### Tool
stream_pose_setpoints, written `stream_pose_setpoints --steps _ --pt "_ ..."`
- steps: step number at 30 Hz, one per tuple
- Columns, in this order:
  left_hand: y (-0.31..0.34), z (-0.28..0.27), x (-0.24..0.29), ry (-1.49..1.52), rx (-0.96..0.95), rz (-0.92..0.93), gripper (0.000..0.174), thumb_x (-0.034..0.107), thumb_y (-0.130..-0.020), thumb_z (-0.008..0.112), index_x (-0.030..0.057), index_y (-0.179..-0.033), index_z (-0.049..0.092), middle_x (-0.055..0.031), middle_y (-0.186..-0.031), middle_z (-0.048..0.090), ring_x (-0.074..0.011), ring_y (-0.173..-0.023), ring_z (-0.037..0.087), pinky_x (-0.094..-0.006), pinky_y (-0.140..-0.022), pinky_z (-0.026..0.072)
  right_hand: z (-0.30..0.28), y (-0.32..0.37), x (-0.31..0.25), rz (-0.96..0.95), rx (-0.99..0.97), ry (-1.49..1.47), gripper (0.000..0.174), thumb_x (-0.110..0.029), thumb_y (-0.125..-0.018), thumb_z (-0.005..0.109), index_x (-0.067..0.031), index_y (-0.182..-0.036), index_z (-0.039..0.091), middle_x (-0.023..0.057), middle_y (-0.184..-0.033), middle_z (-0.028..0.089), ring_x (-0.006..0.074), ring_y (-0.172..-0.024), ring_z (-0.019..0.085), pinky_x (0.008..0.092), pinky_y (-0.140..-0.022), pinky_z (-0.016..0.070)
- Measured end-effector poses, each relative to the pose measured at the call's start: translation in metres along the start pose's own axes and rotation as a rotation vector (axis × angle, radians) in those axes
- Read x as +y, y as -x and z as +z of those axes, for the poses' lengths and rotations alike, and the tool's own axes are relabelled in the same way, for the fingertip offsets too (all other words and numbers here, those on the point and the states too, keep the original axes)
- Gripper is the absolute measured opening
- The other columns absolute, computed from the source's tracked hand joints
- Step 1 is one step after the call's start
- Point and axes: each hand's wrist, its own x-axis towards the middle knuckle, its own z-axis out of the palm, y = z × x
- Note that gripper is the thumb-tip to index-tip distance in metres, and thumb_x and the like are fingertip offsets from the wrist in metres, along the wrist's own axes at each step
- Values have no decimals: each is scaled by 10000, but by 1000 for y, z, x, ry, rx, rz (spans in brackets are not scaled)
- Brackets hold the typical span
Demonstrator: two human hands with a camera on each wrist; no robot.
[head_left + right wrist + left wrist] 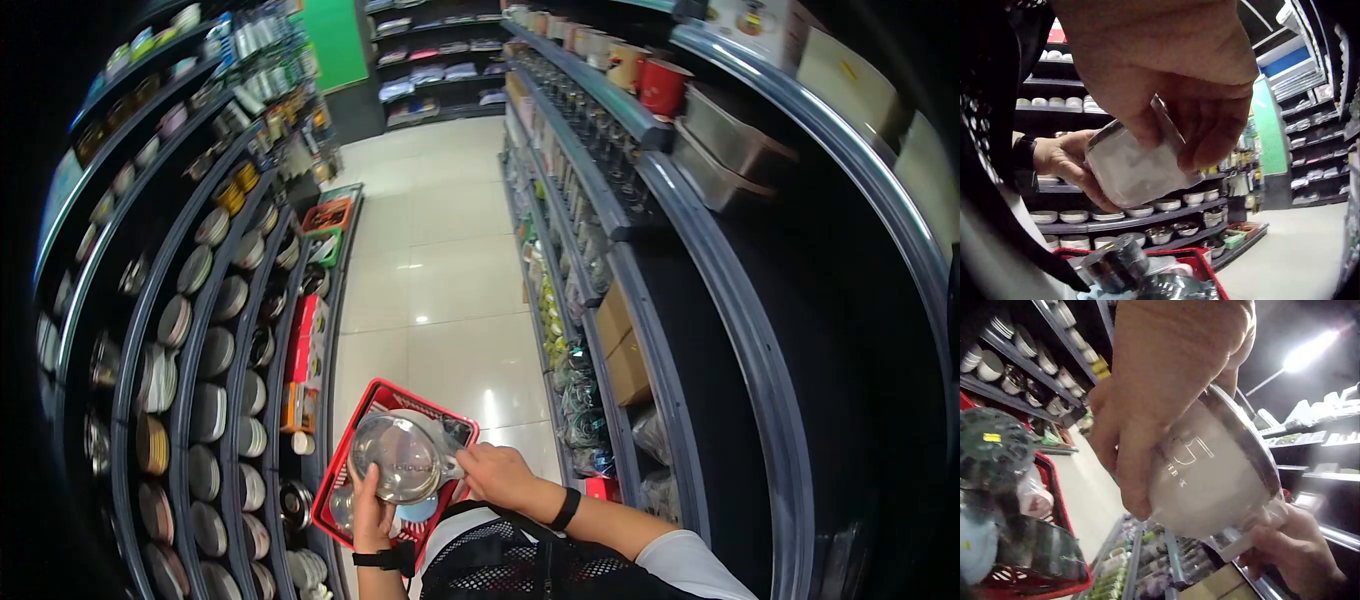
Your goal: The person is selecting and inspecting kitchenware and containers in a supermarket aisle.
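Observation:
A white bowl [1204, 481] with printed lettering, a shiny rim and a see-through lid [392, 455] is held between both hands over a red shopping basket [343, 449]. My left hand [372, 515] grips its side, thumb on the lid and fingers underneath. On the opposite side, my right hand [500, 475] pinches a pale part that sticks out from the bowl, its fingers curled. Below, inside the basket, lie a dark wrapped item [1116, 262], a dark, glossy wrapped piece [991, 444] with a yellow tag, and a light-blue item [975, 544].
Shelves with stacked bowls and plates [205, 470] line the left side. On the right, shelves hold glasses [600, 150], plastic tubs [725, 150] and cardboard boxes [625, 345]. A tiled floor [420, 260] runs ahead to a far shelf and a green panel [335, 45].

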Motion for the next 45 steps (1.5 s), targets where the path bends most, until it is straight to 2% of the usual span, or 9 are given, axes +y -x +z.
stream_pose_setpoints --steps 13,20,30,31,32,39,41,42,45 --pt "-48 258 -59 -301 -714 -290 824 189 -988 664 151 -1622 139 -131 -1544 362 -243 -1397 400 -376 -1092 428 -176 109 20 700 528 321 181 -201 -870 727 -54 -910 628 174 -815 683 389 -762 678 456 -645 519" --pt "-23 357 -146 -647 -1032 170 807 372 -1012 626 -8 -1582 200 -233 -1583 327 -319 -1507 258 -399 -1222 218 -191 203 22 1073 775 385 333 -267 -949 669 -42 -1194 658 248 -1153 685 433 -1098 635 470 -938 492" --pt "-10 410 -202 -971 -1091 375 786 470 -949 652 -75 -1461 410 -352 -1343 489 -501 -1275 467 -503 -1107 377 -175 261 48 1337 986 216 439 -271 -887 732 -33 -1244 644 256 -1263 634 433 -1197 577 487 -1040 417" --pt "-13 413 -208 -970 -1092 375 786 470 -949 652 -75 -1461 410 -352 -1343 489 -501 -1275 467 -503 -1107 377 -169 266 54 1285 987 326 383 -161 -899 701 -19 -1248 635 184 -1062 662 317 -982 620 414 -902 464" --pt "-17 416 -212 -945 -1121 357 750 453 -954 648 -73 -1445 436 -349 -1332 514 -494 -1272 482 -495 -1103 386 -169 265 55 1231 984 437 347 -51 -910 670 -6 -1251 626 113 -862 690 200 -766 662 342 -764 511" --pt "-21 423 -196 -559 -1275 253 638 347 -965 654 -85 -1404 489 -310 -1328 593 -400 -1303 539 -422 -1078 431 -179 239 49 1295 985 443 436 -47 -894 701 -12 -1318 600 130 -925 701 200 -817 689 342 -822 529" --pt "-36 407 -207 -624 -1246 333 648 356 -970 667 -77 -1415 481 -287 -1331 599 -380 -1277 571 -414 -1073 444 -190 224 40 1449 931 139 482 -220 -875 764 -29 -1289 607 235 -1267 643 393 -1148 631 458 -998 470" --pt "-40 394 -203 -670 -1149 253 644 359 -977 668 -66 -1422 479 -269 -1332 603 -361 -1262 586 -408 -1070 452 -181 227 51 1337 907 402 538 -78 -876 731 -19 -1381 556 140 -939 710 230 -851 700 358 -848 531" --pt "-58 354 -166 -668 -1095 75 634 362 -990 672 -28 -1446 469 -212 -1339 611 -285 -1242 606 -386 -1047 482 -177 225 57 1305 834 501 559 -97 -868 733 -20 -1390 547 146 -900 710 257 -843 703 378 -844 528"
